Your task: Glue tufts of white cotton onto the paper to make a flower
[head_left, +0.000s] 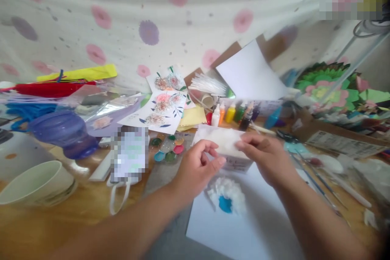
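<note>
Fingers [213, 158] of the left hand [196, 168] curl in and pinch the near left edge of a white tissue [221, 140], thumb on top. The right hand [268, 156] pinches the tissue's right side between thumb and bent fingers — both hands hold it up just above a small white box [236, 163] that stands on the surface [61, 219].

Below the hands lies a sheet of white paper [243, 227], and on it a fluffy white flower with a blue centre [227, 200], close to the left wrist but not touching it.

To the left, a round paint palette [167, 148] with coloured wells sits beside a pixelated patch. Behind it lie cards painted with flowers [161, 109]. A row of small glue bottles [233, 113] stands just behind the tissue. Further left are a purple plastic jar [62, 132] and a white bowl [36, 183]. Paint brushes [317, 178] lie to the right of the right hand — blurred, so their number is unclear. A spotted cloth [152, 20] hangs behind everything.
</note>
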Demonstrator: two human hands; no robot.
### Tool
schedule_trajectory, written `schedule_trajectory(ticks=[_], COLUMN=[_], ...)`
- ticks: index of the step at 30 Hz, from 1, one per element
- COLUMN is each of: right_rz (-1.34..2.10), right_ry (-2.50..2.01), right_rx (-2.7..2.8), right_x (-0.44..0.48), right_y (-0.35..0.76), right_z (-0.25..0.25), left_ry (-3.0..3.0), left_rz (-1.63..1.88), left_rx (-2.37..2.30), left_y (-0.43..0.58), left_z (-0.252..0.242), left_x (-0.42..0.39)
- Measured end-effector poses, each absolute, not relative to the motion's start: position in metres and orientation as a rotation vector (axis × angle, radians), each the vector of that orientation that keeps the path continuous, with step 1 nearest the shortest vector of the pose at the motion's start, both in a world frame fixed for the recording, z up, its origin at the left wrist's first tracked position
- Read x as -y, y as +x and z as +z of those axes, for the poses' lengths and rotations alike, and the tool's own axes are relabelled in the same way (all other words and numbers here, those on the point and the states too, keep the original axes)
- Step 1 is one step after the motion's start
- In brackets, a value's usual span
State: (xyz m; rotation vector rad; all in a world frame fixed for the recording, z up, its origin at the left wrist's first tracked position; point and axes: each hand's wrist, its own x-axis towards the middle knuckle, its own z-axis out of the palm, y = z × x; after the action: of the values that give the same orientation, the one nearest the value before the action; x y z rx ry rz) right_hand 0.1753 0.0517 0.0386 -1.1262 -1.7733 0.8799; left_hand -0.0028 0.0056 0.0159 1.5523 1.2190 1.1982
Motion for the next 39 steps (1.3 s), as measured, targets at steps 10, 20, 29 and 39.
schedule_trajectory(ticks=[10,20,29,39], right_rz=[0.731,0.804,0.934,1.151], right_ry=[-0.871,-1.052,-1.233,-1.065], right_rx=[2.167,2.189,2.005,2.084], right_x=[-0.049,-0.022,0.02,0.01], right_y=[0.174,0.209,0.21,0.206], right_z=[0.043,0.055,0.024,0.011], left_ry=[1.542,1.494,1.851,1.858], left_rz=[1.199,0.887,0.159,0.017], left_rx=[-1.275,-1.136,-0.886,-0.906], left_y=[-0.004,-0.006,-0.009,-0.006], left_z=[0.017,0.019,0.02,0.023], left_x=[-0.009,-0.01,-0.011,-0.011])
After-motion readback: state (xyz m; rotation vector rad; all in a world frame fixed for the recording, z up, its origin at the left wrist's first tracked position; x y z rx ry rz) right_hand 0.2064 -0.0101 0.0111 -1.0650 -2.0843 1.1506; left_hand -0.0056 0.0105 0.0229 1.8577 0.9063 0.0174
